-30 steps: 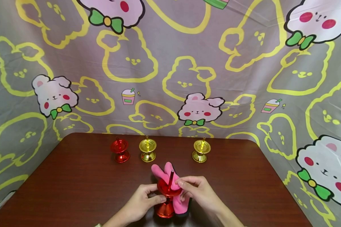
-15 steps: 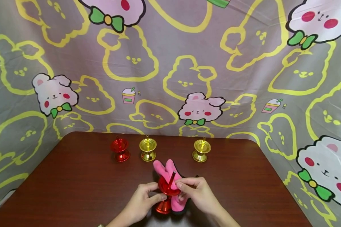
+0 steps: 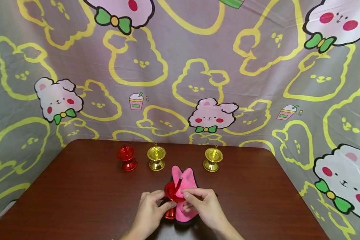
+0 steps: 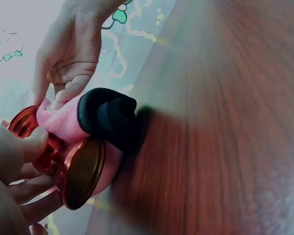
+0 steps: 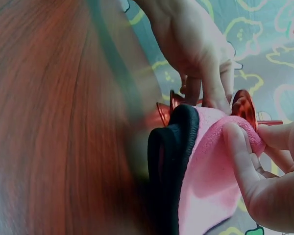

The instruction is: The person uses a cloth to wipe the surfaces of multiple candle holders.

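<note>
Left hand: yours, gripping the red stand below its dish, probably to steady it.
Right hand: pinching the pink cloth at the dish, likely for fine control.
Red stand: tilted between your hands, toward the worktop's near edge.
Far edge: upright second red stand, left gold stand, right gold stand, perhaps set back for room.

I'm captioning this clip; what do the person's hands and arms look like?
The left hand and right hand are bare: no gloves or rings show. The visible parts of the forearms are uncovered too, with no markings to be seen; sleeves, if any, can't be made out clearly.
</note>
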Motion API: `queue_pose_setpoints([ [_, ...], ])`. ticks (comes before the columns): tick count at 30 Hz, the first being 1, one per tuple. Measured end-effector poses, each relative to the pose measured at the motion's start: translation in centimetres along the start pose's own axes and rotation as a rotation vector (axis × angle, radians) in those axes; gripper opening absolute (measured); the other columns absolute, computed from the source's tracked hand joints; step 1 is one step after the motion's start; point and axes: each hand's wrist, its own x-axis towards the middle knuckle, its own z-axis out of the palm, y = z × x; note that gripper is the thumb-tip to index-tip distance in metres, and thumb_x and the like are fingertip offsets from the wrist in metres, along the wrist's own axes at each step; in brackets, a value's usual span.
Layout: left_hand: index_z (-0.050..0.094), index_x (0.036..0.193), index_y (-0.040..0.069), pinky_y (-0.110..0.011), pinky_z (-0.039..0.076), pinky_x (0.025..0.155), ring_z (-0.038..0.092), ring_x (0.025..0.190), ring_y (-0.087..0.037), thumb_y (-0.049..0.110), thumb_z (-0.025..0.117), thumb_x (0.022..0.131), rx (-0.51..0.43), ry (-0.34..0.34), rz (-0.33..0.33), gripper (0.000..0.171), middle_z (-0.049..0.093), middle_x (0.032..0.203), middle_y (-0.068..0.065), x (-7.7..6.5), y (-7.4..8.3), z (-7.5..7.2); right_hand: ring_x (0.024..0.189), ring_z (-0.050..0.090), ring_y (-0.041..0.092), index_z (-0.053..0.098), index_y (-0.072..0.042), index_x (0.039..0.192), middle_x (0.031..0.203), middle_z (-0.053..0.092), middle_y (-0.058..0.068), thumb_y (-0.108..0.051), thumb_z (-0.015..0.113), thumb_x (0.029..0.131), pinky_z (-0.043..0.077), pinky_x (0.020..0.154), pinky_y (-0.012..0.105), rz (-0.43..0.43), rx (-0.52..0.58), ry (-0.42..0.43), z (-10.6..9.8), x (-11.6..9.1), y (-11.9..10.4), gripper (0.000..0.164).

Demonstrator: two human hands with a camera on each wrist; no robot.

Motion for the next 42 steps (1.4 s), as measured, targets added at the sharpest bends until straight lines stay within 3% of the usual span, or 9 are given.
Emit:
queue_pose_setpoints([
  [8,0.079,0.083,0.021,-0.03,0.041,0.072,0.065,0.072,-0.006,0.016,0.095,0.06,0.229,0.107,0.124,0.029,0.073,0.083,0.011,0.0,-0.3,0.3,0.075,0.072,0.018,0.068,0.012,0.116,0.093,0.072,0.025,-0.008,0.067,0.097,0.059,0.07,0.035,0.015,0.054,-0.003,0.8,-0.2,0.3,0.028],
  [14,0.079,0.093,0.019,-0.028,0.037,0.074,0.066,0.08,-0.002,0.02,0.094,0.064,0.263,0.099,0.267,0.033,0.074,0.092,0.01,0.1,-0.3,-0.2,0.072,0.071,0.018,0.066,0.012,0.114,0.095,0.072,0.022,-0.01,0.068,0.096,0.059,0.068,0.035,-0.007,0.069,0.019,0.7,0.1,0.7,0.028],
  [20,0.078,0.099,0.013,-0.031,0.042,0.076,0.062,0.082,-0.008,0.019,0.09,0.07,0.237,0.062,0.414,0.032,0.071,0.095,0.008,-0.1,0.4,-1.2,0.067,0.066,0.015,0.064,0.009,0.106,0.091,0.072,0.011,-0.01,0.066,0.097,0.057,0.065,0.03,0.027,0.179,0.007,-0.5,0.8,1.2,0.021],
  [22,0.078,0.099,0.015,-0.03,0.044,0.076,0.061,0.084,-0.01,0.017,0.09,0.071,0.192,0.055,0.389,0.031,0.07,0.095,0.009,-0.2,0.6,-1.3,0.067,0.065,0.015,0.066,0.004,0.104,0.089,0.071,0.008,-0.011,0.066,0.097,0.056,0.065,0.029,0.06,0.22,-0.015,-0.9,0.9,1.1,0.017],
  [25,0.077,0.099,0.019,-0.028,0.05,0.076,0.062,0.085,-0.009,0.018,0.091,0.072,0.05,-0.004,0.251,0.031,0.069,0.095,0.014,-0.2,0.9,-1.5,0.067,0.063,0.015,0.068,-0.004,0.102,0.089,0.07,0.006,-0.013,0.066,0.098,0.055,0.066,0.028,0.089,0.249,-0.056,-1.4,1.0,1.1,0.01],
  [29,0.075,0.104,0.021,-0.031,0.056,0.078,0.066,0.088,-0.009,0.021,0.087,0.077,-0.2,-0.165,-0.008,0.03,0.07,0.098,0.013,0.0,0.8,-1.6,0.067,0.061,0.016,0.069,-0.009,0.1,0.089,0.067,0.005,-0.011,0.065,0.098,0.054,0.067,0.029,0.094,0.249,-0.088,-1.8,1.0,1.3,0.005],
  [32,0.074,0.111,0.017,-0.033,0.057,0.08,0.067,0.091,-0.011,0.025,0.083,0.082,-0.302,-0.302,-0.107,0.032,0.072,0.104,0.007,0.0,0.4,-1.7,0.067,0.061,0.015,0.07,-0.01,0.098,0.089,0.069,0.005,-0.01,0.065,0.097,0.054,0.066,0.027,0.077,0.224,-0.108,-1.9,1.0,1.5,0.005],
  [36,0.076,0.113,0.014,-0.032,0.056,0.08,0.066,0.092,-0.008,0.027,0.077,0.088,-0.333,-0.412,-0.07,0.029,0.074,0.106,0.005,0.0,0.1,-1.7,0.065,0.061,0.014,0.07,-0.002,0.1,0.088,0.071,0.004,-0.008,0.065,0.097,0.054,0.064,0.025,0.023,0.168,-0.134,-2.0,1.0,1.5,0.008],
  [42,0.077,0.109,0.015,-0.036,0.056,0.081,0.066,0.09,-0.007,0.024,0.077,0.088,-0.344,-0.385,0.033,0.022,0.075,0.1,0.007,0.1,-0.2,-1.3,0.065,0.061,0.01,0.066,0.015,0.104,0.084,0.071,0.001,-0.005,0.066,0.096,0.054,0.062,0.025,-0.105,0.058,-0.141,-2.1,0.8,1.3,0.021],
])
